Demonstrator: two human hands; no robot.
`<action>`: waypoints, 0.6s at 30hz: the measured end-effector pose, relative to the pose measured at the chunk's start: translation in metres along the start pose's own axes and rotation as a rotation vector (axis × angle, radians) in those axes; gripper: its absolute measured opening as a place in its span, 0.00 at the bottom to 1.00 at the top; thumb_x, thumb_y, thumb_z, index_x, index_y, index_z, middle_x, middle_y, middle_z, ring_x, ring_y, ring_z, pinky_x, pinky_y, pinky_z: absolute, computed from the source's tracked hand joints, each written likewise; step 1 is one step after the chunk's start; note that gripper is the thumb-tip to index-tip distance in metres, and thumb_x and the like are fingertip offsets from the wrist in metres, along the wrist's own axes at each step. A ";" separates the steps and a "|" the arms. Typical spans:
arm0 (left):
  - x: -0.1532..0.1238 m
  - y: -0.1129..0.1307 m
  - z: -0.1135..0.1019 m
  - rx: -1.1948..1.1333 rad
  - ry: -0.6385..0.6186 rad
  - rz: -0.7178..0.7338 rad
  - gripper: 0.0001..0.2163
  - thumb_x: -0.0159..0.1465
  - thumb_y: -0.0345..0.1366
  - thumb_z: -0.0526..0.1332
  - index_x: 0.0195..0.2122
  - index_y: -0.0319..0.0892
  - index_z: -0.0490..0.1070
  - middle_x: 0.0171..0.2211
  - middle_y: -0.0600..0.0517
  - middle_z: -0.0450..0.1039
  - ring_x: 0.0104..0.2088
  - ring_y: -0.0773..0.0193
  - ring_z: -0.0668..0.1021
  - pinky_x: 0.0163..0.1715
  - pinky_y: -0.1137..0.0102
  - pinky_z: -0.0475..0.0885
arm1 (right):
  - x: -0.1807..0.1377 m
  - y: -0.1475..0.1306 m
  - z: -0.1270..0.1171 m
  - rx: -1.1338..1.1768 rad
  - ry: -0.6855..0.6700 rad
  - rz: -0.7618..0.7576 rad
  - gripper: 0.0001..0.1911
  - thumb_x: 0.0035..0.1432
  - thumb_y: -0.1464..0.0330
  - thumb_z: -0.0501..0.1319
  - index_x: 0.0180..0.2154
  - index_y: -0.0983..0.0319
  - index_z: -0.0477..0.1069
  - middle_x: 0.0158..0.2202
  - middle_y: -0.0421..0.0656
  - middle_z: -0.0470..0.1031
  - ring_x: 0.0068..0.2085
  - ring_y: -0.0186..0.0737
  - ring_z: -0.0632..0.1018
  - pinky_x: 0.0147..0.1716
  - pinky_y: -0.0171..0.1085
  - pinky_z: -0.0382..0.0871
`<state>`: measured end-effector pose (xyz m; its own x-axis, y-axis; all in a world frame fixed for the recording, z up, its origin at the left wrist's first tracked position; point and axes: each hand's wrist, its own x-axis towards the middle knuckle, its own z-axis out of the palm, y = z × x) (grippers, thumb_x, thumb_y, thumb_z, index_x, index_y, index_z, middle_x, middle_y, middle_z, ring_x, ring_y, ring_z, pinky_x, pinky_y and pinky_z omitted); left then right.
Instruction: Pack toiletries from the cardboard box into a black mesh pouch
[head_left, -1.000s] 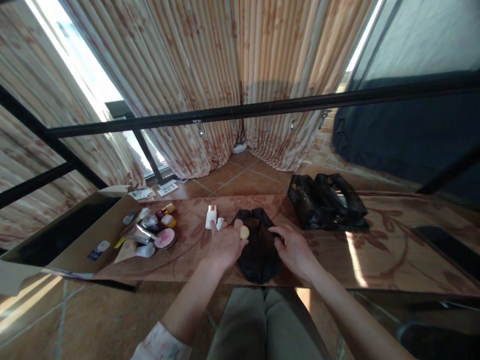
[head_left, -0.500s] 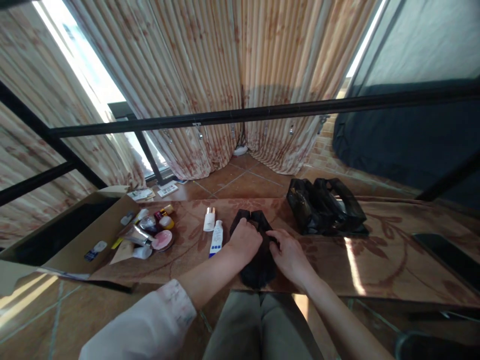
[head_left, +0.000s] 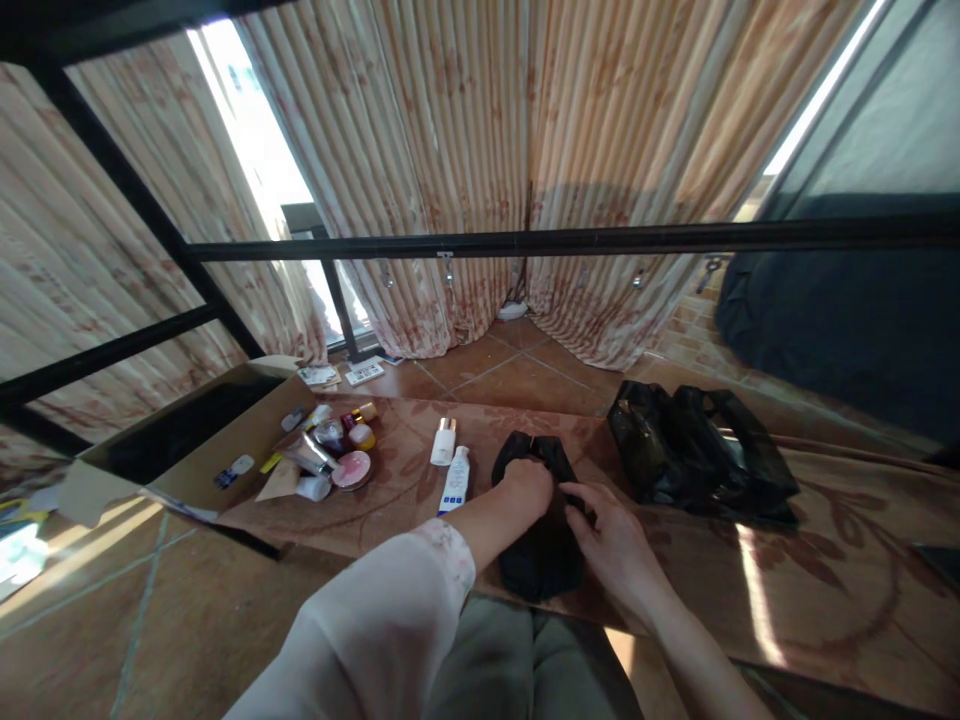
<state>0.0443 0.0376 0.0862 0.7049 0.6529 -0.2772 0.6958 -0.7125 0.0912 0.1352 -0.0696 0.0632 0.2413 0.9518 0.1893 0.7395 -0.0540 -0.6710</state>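
Note:
A small black plastic bag (head_left: 544, 560) lies on the patterned table (head_left: 787, 560) just in front of me. My left hand (head_left: 526, 484) is bunched at the bag's opening with its fingers tucked in, and what they hold is hidden. My right hand (head_left: 611, 535) rests on the bag's right side, fingers pinching the black plastic near the mouth. Left of the bag lie a white tube with a blue label (head_left: 455, 480) and a small white bottle with a gold cap (head_left: 443, 441).
A heap of cosmetics (head_left: 330, 455) sits at the table's left end beside an open cardboard box (head_left: 187, 440). Larger black bags (head_left: 697, 455) lie at the right. A black metal bar (head_left: 570, 240) crosses in front of curtains. The floor is tiled.
My left hand held a small yellowish round thing over the bag a second ago; now it is closed inside the bag's mouth and that thing is out of sight. The white tube now lies uncovered.

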 end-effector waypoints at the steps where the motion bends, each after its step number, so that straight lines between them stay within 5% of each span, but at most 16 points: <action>1: -0.002 0.000 -0.002 -0.002 -0.010 0.000 0.11 0.61 0.28 0.56 0.41 0.33 0.75 0.39 0.35 0.76 0.43 0.52 0.78 0.40 0.65 0.73 | 0.000 0.002 0.001 0.028 0.006 -0.010 0.16 0.58 0.66 0.52 0.45 0.58 0.72 0.46 0.45 0.72 0.43 0.41 0.75 0.42 0.40 0.69; 8: -0.032 -0.014 -0.022 -0.011 -0.080 0.195 0.11 0.56 0.26 0.59 0.39 0.32 0.74 0.39 0.38 0.76 0.42 0.52 0.78 0.38 0.68 0.73 | -0.001 0.015 0.016 0.137 0.141 -0.026 0.14 0.55 0.58 0.58 0.38 0.56 0.78 0.51 0.46 0.69 0.41 0.41 0.76 0.34 0.37 0.71; 15: -0.108 -0.023 -0.020 -0.401 0.381 0.272 0.12 0.64 0.34 0.52 0.46 0.41 0.70 0.42 0.48 0.75 0.44 0.61 0.75 0.48 0.66 0.68 | -0.012 0.008 0.017 0.055 0.245 -0.147 0.14 0.55 0.57 0.59 0.37 0.56 0.77 0.50 0.45 0.71 0.45 0.43 0.75 0.37 0.38 0.73; 18: -0.134 -0.022 -0.010 -0.554 0.460 0.224 0.12 0.63 0.33 0.55 0.48 0.42 0.70 0.43 0.49 0.75 0.46 0.61 0.74 0.51 0.64 0.65 | -0.027 -0.005 0.013 -0.030 0.253 -0.271 0.12 0.57 0.57 0.58 0.37 0.55 0.76 0.47 0.43 0.73 0.48 0.44 0.74 0.44 0.43 0.71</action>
<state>-0.0636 -0.0318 0.1313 0.7396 0.6359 0.2204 0.4111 -0.6862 0.6001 0.1174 -0.0912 0.0523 0.1796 0.8281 0.5311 0.8151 0.1770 -0.5516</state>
